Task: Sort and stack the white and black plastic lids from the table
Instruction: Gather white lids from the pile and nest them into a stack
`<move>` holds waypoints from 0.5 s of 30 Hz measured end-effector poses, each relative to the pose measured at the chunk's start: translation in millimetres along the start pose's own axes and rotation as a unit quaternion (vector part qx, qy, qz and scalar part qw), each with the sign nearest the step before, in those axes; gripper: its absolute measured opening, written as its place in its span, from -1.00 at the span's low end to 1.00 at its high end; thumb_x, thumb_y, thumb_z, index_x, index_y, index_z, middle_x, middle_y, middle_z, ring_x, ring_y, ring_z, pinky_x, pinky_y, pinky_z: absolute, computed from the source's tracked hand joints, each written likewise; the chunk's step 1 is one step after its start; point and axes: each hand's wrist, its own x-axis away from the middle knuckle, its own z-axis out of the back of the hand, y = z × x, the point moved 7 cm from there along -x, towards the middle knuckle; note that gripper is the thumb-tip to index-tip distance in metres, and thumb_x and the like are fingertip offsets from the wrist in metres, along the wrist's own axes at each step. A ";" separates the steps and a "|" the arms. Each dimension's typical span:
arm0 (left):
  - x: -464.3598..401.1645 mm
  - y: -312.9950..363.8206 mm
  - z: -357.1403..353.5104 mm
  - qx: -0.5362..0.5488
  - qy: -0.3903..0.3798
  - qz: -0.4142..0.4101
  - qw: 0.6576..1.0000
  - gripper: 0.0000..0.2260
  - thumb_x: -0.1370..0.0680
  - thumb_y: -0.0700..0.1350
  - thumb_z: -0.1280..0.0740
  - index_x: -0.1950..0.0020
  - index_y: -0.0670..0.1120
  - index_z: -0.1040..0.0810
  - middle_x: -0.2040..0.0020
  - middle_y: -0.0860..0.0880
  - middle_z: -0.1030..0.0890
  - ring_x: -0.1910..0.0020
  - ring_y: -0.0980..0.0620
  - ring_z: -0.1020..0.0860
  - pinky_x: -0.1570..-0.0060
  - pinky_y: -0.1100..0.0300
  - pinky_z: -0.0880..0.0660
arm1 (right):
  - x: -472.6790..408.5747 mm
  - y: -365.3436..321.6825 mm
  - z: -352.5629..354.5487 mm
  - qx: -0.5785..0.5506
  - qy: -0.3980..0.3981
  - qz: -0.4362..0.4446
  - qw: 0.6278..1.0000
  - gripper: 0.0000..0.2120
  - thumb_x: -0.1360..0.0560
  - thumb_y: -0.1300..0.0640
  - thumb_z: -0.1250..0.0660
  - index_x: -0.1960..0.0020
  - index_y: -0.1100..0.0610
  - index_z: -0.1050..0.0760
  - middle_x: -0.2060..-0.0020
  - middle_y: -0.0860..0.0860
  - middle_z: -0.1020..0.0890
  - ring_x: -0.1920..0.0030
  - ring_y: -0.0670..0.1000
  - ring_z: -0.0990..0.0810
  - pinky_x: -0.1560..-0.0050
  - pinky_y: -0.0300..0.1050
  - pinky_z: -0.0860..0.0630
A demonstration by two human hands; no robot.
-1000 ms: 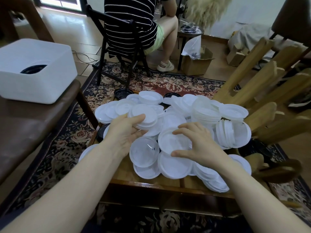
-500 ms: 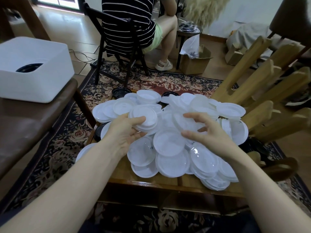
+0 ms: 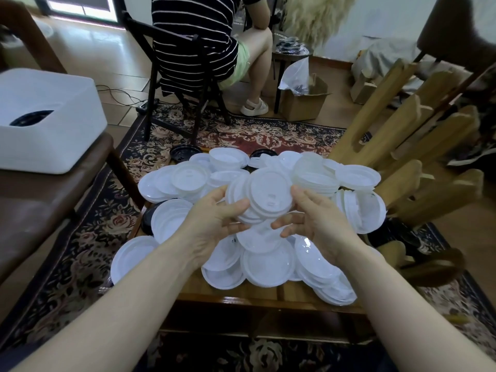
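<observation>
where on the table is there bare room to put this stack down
Only a bare wooden strip along the near table edge, in front of the loose white lids. Everywhere beyond is crowded with lids. Both the left hand and right hand hold the stack.

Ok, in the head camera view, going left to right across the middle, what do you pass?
White bin → left hand → held stack of white lids → right hand → wooden slats.
</observation>
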 end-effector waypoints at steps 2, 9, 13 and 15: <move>0.2 1.0 -2.0 0.006 -0.009 -0.004 1.000 -0.57 -0.47 -0.21 -0.42 -0.34 -0.11 -0.53 -0.10 -0.11 -0.69 0.07 -0.02 -0.68 0.06 0.13 -0.67 | 0.1 0.6 0.3 -0.005 0.004 -0.004 1.000 -0.68 -0.64 0.04 -0.20 -0.14 0.30 -0.51 0.27 0.06 -0.67 0.31 0.08 -0.65 0.38 -0.15 -0.56; 1.8 0.3 -5.8 0.034 -0.012 -0.005 0.999 -0.54 -0.45 -0.17 -0.40 -0.36 -0.11 -0.51 -0.11 -0.13 -0.70 0.03 -0.07 -0.70 0.05 0.12 -0.67 | -0.1 3.4 0.3 -0.113 -0.008 -0.045 0.993 -0.82 -0.61 0.13 -0.24 -0.03 0.26 -0.49 0.36 0.05 -0.56 0.42 -0.04 -0.55 0.44 -0.25 -0.50; 3.3 -0.2 -11.6 0.037 -0.031 -0.005 0.999 -0.58 -0.52 -0.05 -0.33 -0.36 -0.13 -0.52 -0.18 -0.13 -0.68 -0.11 -0.14 -0.67 -0.04 0.07 -0.66 | 2.8 4.4 -8.0 -0.131 -0.028 -0.054 0.990 -0.80 -0.57 0.15 -0.29 -0.05 0.30 -0.51 0.32 0.12 -0.64 0.33 0.04 -0.67 0.35 -0.18 -0.61; 3.6 -0.3 -11.2 0.038 -0.033 -0.008 0.999 -0.58 -0.53 0.01 -0.30 -0.34 -0.14 -0.53 -0.19 -0.12 -0.68 -0.14 -0.14 -0.66 -0.09 0.03 -0.64 | 3.7 5.8 -8.2 -0.075 -0.021 -0.053 0.996 -0.76 -0.54 0.12 -0.35 -0.05 0.30 -0.52 0.27 0.14 -0.63 0.28 0.08 -0.68 0.37 -0.16 -0.58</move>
